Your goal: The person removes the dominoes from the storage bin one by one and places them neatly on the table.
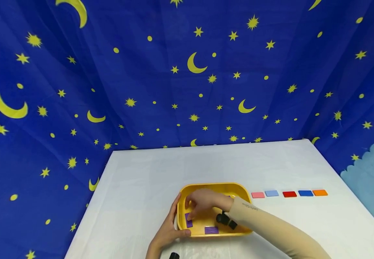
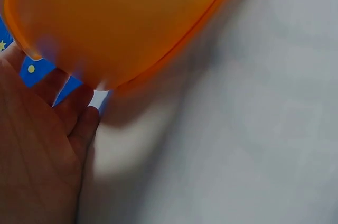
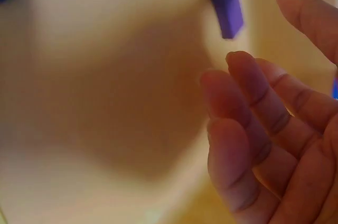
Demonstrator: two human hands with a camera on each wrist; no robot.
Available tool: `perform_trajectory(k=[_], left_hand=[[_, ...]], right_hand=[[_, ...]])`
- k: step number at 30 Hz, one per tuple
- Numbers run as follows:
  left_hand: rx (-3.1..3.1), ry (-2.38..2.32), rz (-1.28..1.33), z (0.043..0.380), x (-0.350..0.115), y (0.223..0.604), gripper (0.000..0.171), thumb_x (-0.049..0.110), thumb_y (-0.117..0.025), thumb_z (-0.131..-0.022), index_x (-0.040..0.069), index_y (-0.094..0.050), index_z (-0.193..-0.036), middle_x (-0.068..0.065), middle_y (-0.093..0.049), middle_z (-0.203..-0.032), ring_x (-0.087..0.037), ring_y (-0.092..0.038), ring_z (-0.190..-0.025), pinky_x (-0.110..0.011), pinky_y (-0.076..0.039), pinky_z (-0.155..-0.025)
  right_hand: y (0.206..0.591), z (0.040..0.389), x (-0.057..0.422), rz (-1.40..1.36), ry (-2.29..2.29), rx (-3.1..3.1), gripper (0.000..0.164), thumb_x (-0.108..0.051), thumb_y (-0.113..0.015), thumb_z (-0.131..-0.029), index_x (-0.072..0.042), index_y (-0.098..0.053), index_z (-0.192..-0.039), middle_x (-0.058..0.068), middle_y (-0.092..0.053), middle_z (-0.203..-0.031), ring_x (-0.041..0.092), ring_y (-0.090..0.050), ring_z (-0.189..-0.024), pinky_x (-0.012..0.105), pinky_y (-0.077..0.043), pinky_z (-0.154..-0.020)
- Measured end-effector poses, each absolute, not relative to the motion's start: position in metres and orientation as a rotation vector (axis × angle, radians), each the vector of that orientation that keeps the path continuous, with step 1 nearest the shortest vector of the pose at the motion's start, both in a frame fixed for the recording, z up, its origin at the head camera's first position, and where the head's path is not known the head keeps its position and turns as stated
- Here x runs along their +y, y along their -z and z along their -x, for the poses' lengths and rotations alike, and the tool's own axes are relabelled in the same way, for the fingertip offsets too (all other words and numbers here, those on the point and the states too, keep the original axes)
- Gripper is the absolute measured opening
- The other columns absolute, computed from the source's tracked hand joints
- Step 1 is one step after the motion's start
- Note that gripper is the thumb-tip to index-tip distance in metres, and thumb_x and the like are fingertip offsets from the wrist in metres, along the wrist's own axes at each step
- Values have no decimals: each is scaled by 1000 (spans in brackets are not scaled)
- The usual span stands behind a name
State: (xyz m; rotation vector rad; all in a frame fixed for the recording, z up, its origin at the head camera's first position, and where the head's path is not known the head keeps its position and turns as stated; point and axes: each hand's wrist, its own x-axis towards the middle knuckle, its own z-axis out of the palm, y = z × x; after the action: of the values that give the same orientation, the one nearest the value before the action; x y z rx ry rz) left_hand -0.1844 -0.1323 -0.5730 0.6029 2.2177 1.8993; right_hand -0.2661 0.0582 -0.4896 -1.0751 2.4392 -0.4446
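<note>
A yellow plastic tub point(image 1: 213, 184) stands on the white table with purple flat pieces inside. My left hand point(image 1: 168, 230) holds its left end, thumb at the front corner and fingers along the outer wall. Inside the tub is my right hand point(image 1: 203, 199), over a purple piece point(image 1: 189, 220) by the left wall. In the right wrist view, its thumb and bent fingers stand apart, and a purple piece point(image 3: 226, 5) shows beyond the fingertips. Another purple piece point(image 1: 211, 230) lies by the front wall. My right forearm hides part of the tub.
To the tub's right, a row of flat pieces lies on the table point(image 1: 148, 172): pink point(image 1: 258, 195), light blue point(image 1: 272, 193), red point(image 1: 289, 194), blue point(image 1: 305, 193) and orange point(image 1: 320, 192). A blue curtain point(image 1: 161, 79) with yellow moons and stars hangs behind.
</note>
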Motion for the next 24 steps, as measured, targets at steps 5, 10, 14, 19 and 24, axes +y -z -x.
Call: perform_trajectory(k=[5, 10, 14, 19, 24], left_hand=[[2236, -1882, -614, 184, -133, 572, 111, 24, -84, -73, 30, -8, -154, -2, -6, -158, -30, -8, -141, -64, -11, -105], [2228, -1874, -594, 183, -133, 571, 113, 24, -85, -72, 31, -6, -154, 2, -5, -158, -25, -9, -141, -54, -12, -108], [2218, -1884, -597, 183, -134, 571, 115, 19, -85, -71, 31, -6, -153, 1, -5, -158, -22, -8, -141, -42, -11, -109], [2212, -1897, -613, 183, -134, 572, 114, 19, -84, -72, 31, -6, -154, 0, -6, -158, -24, -9, -141, -52, -11, -108], [2207, -1900, -589, 184, -133, 574, 112, 30, -84, -72, 33, -7, -153, 2, -7, -158, -25, -10, -141, -60, -10, -106]], right_hand=[[504, 263, 50, 1114, 487, 2442, 35, -40, -83, -71, -16, -68, -91, -13, -56, -72, 3, -48, -63, 18, -41, -58], [514, 260, 47, 1127, 540, 2469, 34, -41, -84, -69, -19, -63, -83, -16, -51, -66, 2, -46, -58, 17, -38, -54], [518, 259, 45, 1101, 588, 2459, 31, -38, -84, -70, -20, -61, -80, -15, -50, -65, 2, -46, -58, 17, -38, -53], [519, 258, 46, 1011, 599, 2469, 30, -39, -83, -71, -20, -61, -77, -14, -50, -63, 3, -46, -56, 18, -37, -52], [513, 258, 52, 908, 559, 2505, 32, -41, -83, -71, -19, -60, -76, -12, -50, -64, 5, -45, -57, 21, -35, -52]])
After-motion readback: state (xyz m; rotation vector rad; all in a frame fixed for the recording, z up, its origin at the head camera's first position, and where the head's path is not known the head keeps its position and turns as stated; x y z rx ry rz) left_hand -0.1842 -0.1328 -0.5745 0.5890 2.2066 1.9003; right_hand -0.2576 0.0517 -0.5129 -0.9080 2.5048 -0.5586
